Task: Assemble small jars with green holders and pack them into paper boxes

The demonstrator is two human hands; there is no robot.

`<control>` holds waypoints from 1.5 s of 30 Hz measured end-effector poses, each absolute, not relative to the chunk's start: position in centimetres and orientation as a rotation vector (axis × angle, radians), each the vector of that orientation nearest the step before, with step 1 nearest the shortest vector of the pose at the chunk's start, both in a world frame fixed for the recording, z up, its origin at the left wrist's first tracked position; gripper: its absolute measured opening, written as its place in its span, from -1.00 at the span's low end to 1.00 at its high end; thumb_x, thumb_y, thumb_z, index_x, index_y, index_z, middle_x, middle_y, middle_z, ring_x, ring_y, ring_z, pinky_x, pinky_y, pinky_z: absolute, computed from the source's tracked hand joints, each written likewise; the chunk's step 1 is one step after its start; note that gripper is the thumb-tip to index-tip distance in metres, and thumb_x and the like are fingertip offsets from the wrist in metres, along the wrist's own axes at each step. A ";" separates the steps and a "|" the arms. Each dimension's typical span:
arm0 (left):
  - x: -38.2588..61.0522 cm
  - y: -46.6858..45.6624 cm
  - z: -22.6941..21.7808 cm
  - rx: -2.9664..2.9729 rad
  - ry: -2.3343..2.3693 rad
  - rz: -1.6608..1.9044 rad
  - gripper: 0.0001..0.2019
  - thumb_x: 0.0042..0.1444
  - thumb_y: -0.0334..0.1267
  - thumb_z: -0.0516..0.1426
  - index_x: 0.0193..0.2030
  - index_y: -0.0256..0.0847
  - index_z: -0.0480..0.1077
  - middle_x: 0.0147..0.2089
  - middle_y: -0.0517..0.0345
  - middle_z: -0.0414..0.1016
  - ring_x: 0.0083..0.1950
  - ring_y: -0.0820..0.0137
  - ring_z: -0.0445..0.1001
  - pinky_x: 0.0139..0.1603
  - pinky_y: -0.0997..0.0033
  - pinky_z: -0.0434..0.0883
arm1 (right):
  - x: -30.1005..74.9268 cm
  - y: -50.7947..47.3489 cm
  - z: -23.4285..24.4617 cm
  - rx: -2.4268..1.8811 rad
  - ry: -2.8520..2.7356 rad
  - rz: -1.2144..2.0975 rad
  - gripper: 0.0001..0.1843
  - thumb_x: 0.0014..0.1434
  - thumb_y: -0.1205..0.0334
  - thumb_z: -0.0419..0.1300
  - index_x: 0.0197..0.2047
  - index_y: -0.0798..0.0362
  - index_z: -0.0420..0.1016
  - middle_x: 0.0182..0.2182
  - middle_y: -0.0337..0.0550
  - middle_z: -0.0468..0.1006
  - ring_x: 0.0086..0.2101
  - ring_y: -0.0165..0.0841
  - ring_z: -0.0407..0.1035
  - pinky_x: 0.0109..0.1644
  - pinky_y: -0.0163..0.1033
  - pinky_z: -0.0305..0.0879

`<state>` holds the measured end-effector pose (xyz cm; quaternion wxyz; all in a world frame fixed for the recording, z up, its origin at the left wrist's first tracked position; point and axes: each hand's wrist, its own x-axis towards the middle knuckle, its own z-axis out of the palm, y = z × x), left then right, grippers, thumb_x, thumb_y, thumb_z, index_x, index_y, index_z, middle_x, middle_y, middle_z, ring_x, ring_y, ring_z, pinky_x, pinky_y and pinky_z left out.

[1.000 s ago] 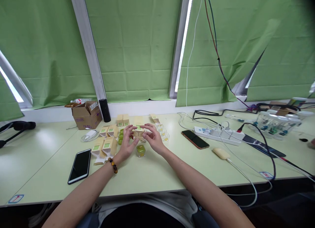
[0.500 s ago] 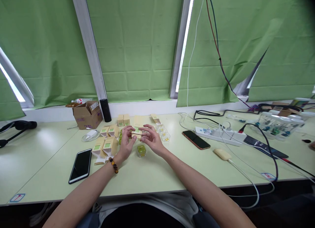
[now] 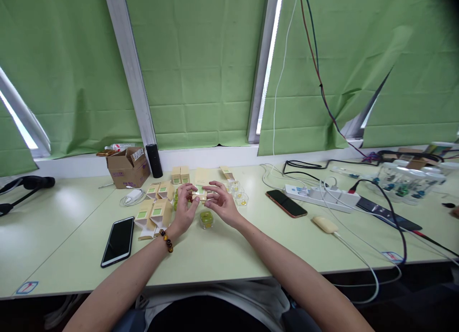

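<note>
Between my two hands is a small cream paper box (image 3: 200, 197), gripped from both sides by the fingertips. My left hand (image 3: 184, 205) has a beaded bracelet at its wrist and closes on the box's left side. My right hand (image 3: 223, 204) pinches its right side. Just below, on the table, sits a small clear container (image 3: 206, 219) with green and yellow in it. Several clear containers (image 3: 241, 196) stand right of my right hand. Left of my left hand are several cream boxes with green windows (image 3: 161, 212). More green containers are partly hidden behind my left hand.
A white phone (image 3: 117, 241) lies at the left, near a coiled white cable (image 3: 132, 197). Behind stand a cardboard box (image 3: 128, 168) and a black cylinder (image 3: 154, 161). Rightward lie a dark phone (image 3: 286, 203), a power strip (image 3: 319, 198), a cream mouse (image 3: 324, 224) and loose cables.
My hands keep almost the same hold on the small box. The whole view has shifted very slightly.
</note>
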<state>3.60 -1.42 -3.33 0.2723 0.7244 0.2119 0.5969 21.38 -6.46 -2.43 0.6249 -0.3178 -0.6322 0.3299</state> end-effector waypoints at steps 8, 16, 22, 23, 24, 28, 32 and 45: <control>3.7 -1.8 -3.1 2.011 0.600 1.625 -0.75 0.38 -0.04 0.21 0.08 -0.09 0.44 0.21 -0.05 0.29 0.05 0.28 0.45 -0.03 0.30 0.50 | 21.4 -6.4 -2.4 -0.781 -1.398 0.746 -0.45 0.11 -0.12 0.54 0.14 -0.18 0.66 0.31 -0.05 0.21 -0.20 -0.42 0.52 0.04 -0.05 0.66; 3.2 -2.1 -2.9 2.060 0.605 1.582 -0.65 0.37 -0.03 0.23 0.22 -0.03 0.46 0.31 -0.08 0.27 0.05 0.27 0.47 0.02 0.23 0.49 | 21.4 -6.1 -2.6 -0.745 -1.390 0.749 -0.48 0.14 -0.10 0.52 0.14 -0.20 0.66 0.31 -0.06 0.20 -0.19 -0.39 0.56 -0.02 -0.08 0.68; 3.4 -1.8 -3.1 2.069 0.616 1.620 -0.68 0.39 -0.05 0.22 0.19 -0.05 0.47 0.29 -0.09 0.28 -0.06 0.34 0.46 -0.03 0.24 0.51 | 21.3 -6.1 -2.6 -0.753 -1.397 0.734 -0.49 0.17 -0.14 0.49 0.15 -0.21 0.65 0.31 -0.06 0.21 -0.22 -0.42 0.53 -0.06 -0.09 0.69; 3.4 -1.7 -3.1 2.068 0.614 1.625 -0.69 0.38 -0.05 0.23 0.19 -0.05 0.47 0.29 -0.09 0.28 -0.07 0.35 0.46 -0.04 0.25 0.51 | 21.3 -6.1 -2.6 -0.752 -1.395 0.736 -0.49 0.17 -0.14 0.49 0.15 -0.21 0.66 0.30 -0.06 0.21 -0.23 -0.42 0.53 -0.07 -0.10 0.69; 3.4 -1.7 -3.1 2.067 0.612 1.632 -0.69 0.38 -0.05 0.23 0.18 -0.06 0.47 0.29 -0.09 0.28 -0.09 0.36 0.45 -0.05 0.26 0.51 | 21.3 -6.1 -2.6 -0.750 -1.393 0.738 -0.49 0.17 -0.14 0.49 0.14 -0.20 0.66 0.30 -0.06 0.21 -0.23 -0.43 0.53 -0.09 -0.10 0.70; 3.4 -1.6 -3.2 2.066 0.612 1.650 -0.69 0.38 -0.04 0.23 0.16 -0.08 0.48 0.28 -0.09 0.29 -0.11 0.37 0.45 -0.07 0.28 0.49 | 21.2 -6.1 -2.6 -0.742 -1.385 0.737 -0.52 0.17 -0.11 0.50 0.12 -0.20 0.68 0.29 -0.07 0.21 -0.24 -0.44 0.55 -0.12 -0.12 0.70; 3.5 -1.8 -3.2 2.071 0.623 1.668 -0.72 0.38 -0.04 0.23 0.12 -0.09 0.49 0.25 -0.10 0.31 0.04 0.27 0.47 -0.07 0.30 0.49 | 21.1 -6.2 -2.6 -0.739 -1.381 0.721 -0.56 0.19 -0.09 0.49 0.11 -0.19 0.69 0.28 -0.07 0.23 -0.27 -0.46 0.54 -0.15 -0.14 0.69; 3.8 -2.4 -3.1 2.110 0.633 1.767 -0.85 0.38 -0.14 0.23 -0.01 -0.12 0.49 0.22 -0.09 0.32 0.10 0.25 0.46 -0.06 0.28 0.48 | 20.7 -6.2 -2.7 -0.729 -1.372 0.647 -0.65 0.27 -0.09 0.42 0.04 -0.15 0.72 0.19 -0.08 0.24 -0.31 -0.48 0.55 -0.27 -0.19 0.67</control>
